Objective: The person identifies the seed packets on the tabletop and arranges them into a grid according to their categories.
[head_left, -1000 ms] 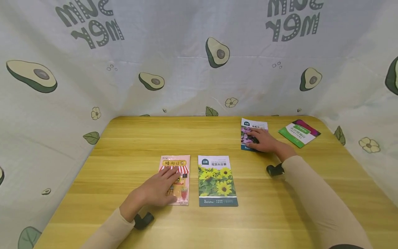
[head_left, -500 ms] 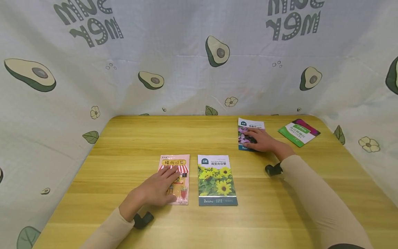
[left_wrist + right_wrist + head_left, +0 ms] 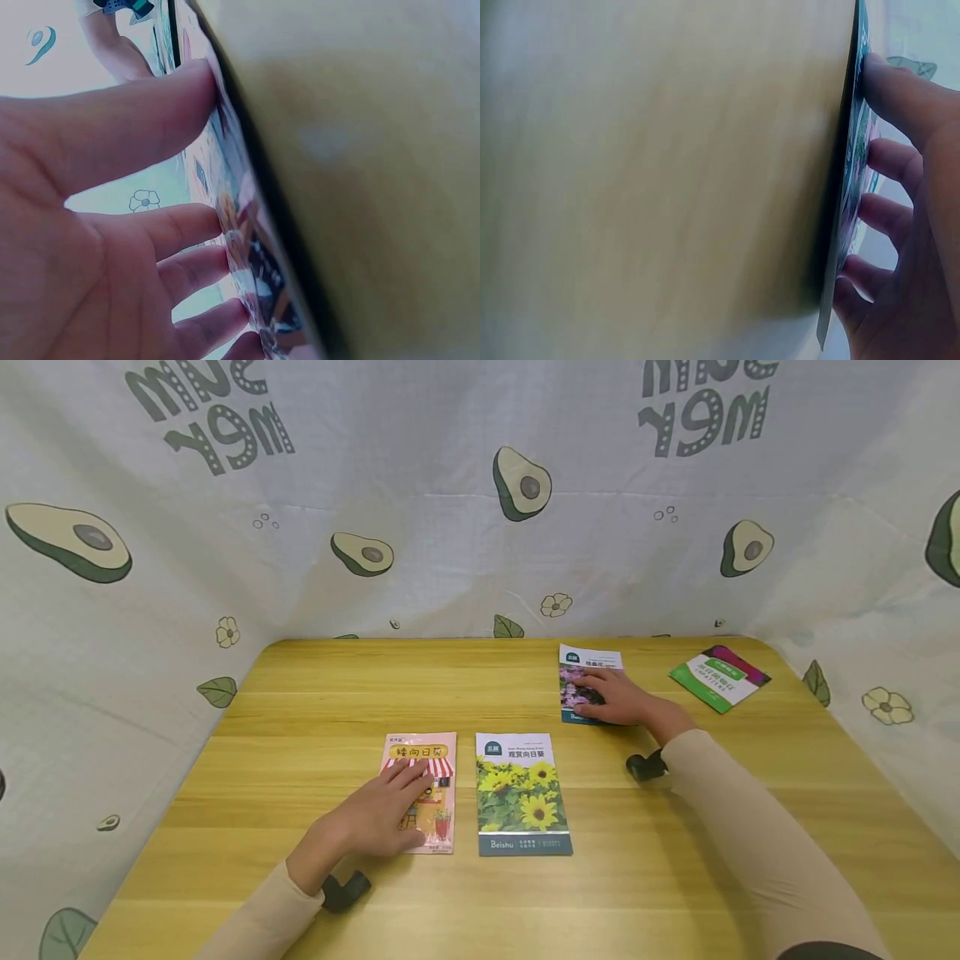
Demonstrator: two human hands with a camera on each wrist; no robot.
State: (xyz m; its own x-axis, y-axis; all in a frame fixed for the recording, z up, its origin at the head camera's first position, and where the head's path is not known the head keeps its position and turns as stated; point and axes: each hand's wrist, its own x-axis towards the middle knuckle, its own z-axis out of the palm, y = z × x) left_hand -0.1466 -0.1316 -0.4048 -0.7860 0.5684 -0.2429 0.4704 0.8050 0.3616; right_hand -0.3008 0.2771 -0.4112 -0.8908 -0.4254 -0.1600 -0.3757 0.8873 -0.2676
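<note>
My left hand (image 3: 371, 817) rests its fingertips on a pink seed packet (image 3: 443, 802) with a striped awning picture, lying flat at the front middle of the table. In the left wrist view, thumb and fingers are spread over the face of this pink packet (image 3: 251, 225). Farther back on the right, my right hand (image 3: 617, 700) presses its fingertips on a seed packet with purple flowers (image 3: 572, 689), covering part of its front. The right wrist view shows the fingers touching that packet's face (image 3: 855, 165). Between the hands lies a seed packet with yellow sunflowers (image 3: 525, 793).
A green and white seed packet (image 3: 718, 679) with a purple corner lies slanted at the back right, beyond my right hand. The wooden table (image 3: 420, 693) ends at a white curtain (image 3: 450, 560) printed with avocados, which hangs behind it and along both sides.
My right hand has slid the purple-flower packet leftward along the table's back, away from the green packet. The left hand and the pink packet have stayed in place.
</note>
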